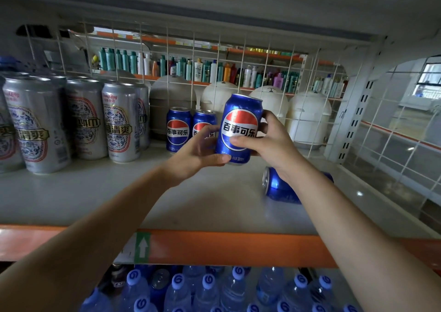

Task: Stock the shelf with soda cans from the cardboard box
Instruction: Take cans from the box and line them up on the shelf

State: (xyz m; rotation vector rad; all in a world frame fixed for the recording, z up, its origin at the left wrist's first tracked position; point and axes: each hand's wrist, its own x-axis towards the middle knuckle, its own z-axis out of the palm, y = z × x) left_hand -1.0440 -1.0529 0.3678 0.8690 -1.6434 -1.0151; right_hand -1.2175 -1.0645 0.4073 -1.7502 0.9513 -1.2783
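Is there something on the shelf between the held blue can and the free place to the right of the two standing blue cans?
Nothing visible. The held can is above bare shelf; the lying can sits nearer, to the right.

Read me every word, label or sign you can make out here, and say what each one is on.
"百事可乐": held blue can, in both hands.
"百事可乐": standing blue can at the shelf's back.
"清爽": silver cans on the left; their other print is too blurred.
White up arrow, no words: green sticker on the orange shelf edge.
Water bottle caps: a logo only.
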